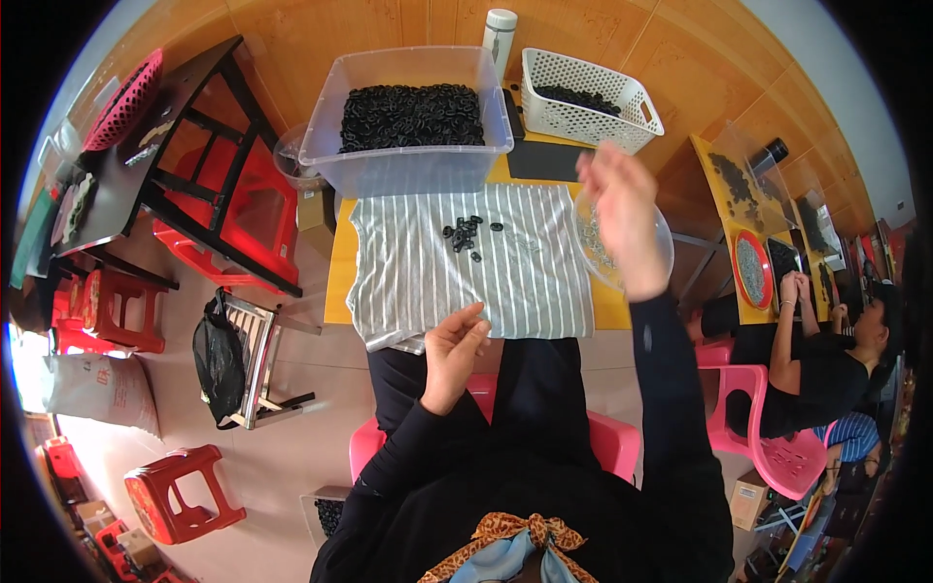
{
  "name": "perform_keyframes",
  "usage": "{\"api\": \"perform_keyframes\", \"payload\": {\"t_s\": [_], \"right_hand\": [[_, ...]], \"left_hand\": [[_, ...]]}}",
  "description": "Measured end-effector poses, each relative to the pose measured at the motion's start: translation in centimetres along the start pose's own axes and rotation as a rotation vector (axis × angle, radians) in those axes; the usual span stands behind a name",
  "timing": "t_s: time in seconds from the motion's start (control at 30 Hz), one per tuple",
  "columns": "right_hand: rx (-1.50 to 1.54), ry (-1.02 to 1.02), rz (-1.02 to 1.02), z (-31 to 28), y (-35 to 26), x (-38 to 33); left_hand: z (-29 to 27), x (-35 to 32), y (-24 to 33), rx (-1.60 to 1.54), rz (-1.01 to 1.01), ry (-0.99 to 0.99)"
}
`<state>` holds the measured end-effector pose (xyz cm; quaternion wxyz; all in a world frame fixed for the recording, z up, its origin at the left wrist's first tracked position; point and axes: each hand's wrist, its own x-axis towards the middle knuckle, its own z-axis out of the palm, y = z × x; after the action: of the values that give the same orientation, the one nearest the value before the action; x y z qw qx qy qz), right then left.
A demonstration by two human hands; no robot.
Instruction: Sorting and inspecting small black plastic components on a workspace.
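My left hand point(453, 356) is closed in a pinch above the near edge of the striped cloth point(408, 282); what sits at its fingertips is too small to make out. Raised at the right, my right hand point(622, 209) is smeared by motion, so its fingers do not read clearly. It is above the round clear bowl point(665, 255) of small pale metallic pieces and nearest the white basket. On the cloth lies a little heap of small black oval pieces point(463, 235). Just right of it some thin shiny bits point(525, 241) are scattered.
A clear plastic bin point(408, 173) full of black pieces stands at the table's back, beside a white bottle point(499, 44) and a white perforated basket point(583, 124). At the right a person point(826, 364) works at another table. Stools and a black-framed table point(185, 146) occupy the left.
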<state>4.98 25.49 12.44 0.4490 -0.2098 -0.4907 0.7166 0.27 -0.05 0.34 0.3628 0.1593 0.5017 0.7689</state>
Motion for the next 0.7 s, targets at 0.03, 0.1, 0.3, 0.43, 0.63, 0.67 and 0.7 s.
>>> {"api": "perform_keyframes", "payload": {"t_s": [0.03, 0.1, 0.3, 0.43, 0.63, 0.67, 0.7], "right_hand": [[-0.08, 0.064, -0.02, -0.5, -1.5, 2.8], [-0.156, 0.128, -0.042, -0.3, -2.8, 3.9], [-0.688, -0.729, -0.488, 8.4, -7.9, -13.3], [-0.654, -0.819, -0.467, 9.4, -13.0, -19.9], [-0.477, -0.319, -0.645, 14.1, -12.4, -20.8], [-0.354, -0.816, -0.67, 12.7, -13.3, -18.4], [-0.204, -1.11, -0.69, 11.9, -12.5, -16.2]], "left_hand": [[0.4, 0.1, 0.0, 0.0, -0.03, -0.013], [0.2, 0.5, 0.0, 0.002, -0.057, -0.027], [-0.8, 0.4, -0.3, -0.045, -0.096, 0.035], [-0.5, 0.1, -0.1, -0.003, -0.133, 0.048], [0.0, 0.6, -0.1, -0.009, -0.134, 0.037], [0.0, 0.8, -0.1, -0.013, -0.123, 0.043], [-0.2, 0.7, -0.3, -0.015, -0.116, 0.054]]}}
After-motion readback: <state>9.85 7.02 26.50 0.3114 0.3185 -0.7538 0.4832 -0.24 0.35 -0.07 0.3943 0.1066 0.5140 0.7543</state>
